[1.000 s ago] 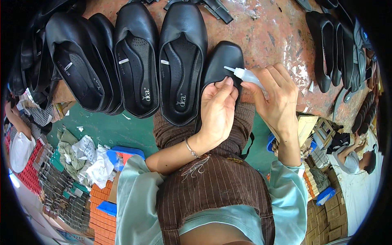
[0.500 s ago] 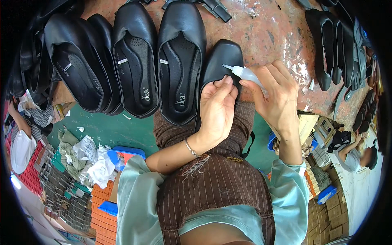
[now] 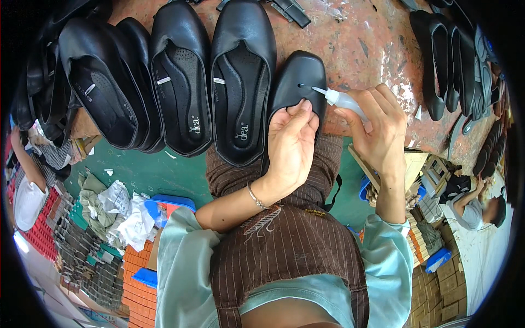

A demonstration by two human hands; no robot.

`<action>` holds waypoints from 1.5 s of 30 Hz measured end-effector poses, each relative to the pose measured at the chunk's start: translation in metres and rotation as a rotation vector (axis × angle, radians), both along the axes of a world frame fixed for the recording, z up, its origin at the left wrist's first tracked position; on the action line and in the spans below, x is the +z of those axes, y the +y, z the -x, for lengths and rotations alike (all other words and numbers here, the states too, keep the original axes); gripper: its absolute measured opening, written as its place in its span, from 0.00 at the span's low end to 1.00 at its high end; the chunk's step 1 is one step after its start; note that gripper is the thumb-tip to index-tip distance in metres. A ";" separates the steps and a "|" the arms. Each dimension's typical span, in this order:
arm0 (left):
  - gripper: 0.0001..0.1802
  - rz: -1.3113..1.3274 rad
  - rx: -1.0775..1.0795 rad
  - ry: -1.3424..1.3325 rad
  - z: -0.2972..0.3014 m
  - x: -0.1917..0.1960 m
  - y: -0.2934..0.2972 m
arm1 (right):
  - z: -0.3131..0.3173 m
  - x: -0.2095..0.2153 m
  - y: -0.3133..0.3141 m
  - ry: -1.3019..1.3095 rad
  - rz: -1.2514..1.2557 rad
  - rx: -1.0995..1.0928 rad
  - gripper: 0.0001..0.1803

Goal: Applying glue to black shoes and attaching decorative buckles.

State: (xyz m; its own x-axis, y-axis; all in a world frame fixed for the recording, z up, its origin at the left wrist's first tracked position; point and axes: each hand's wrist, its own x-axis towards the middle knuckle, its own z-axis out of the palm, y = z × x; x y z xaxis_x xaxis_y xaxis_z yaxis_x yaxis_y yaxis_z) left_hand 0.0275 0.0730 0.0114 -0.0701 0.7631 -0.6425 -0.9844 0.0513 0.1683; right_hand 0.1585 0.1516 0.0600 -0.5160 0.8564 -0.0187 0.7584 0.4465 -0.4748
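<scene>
My left hand grips a black leather flat shoe, thumb on its vamp edge; the hand hides most of the opening. On the toe upper shows a small wet-looking dark spot. My right hand is closed round a small translucent squeeze bottle with a white collar and a thin nozzle. The nozzle tip points left, over the shoe's upper, just right of the spot. Whether the tip touches the leather I cannot tell. Beside the held shoe, on its left, lies a matching black shoe.
More black shoes line the left of the worn reddish table. Other black shoes stand at the right edge. Black strap-like pieces lie at the back. A person in grey is at far right, another person's arm at far left.
My right hand has drawn the bottle slightly right, and the nozzle tip has left the spot on the shoe, which now shows. My left hand keeps its hold on the shoe.
</scene>
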 end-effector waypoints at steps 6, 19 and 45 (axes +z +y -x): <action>0.05 0.004 -0.019 -0.040 0.002 0.000 0.000 | -0.030 -0.011 0.012 0.279 0.078 -0.156 0.09; 0.07 0.044 0.008 -0.068 0.006 0.004 0.003 | -0.026 -0.057 0.015 0.337 -0.388 -0.569 0.31; 0.15 0.137 -0.057 -0.038 0.003 0.008 0.013 | 0.032 -0.038 0.065 0.119 -0.331 -0.182 0.11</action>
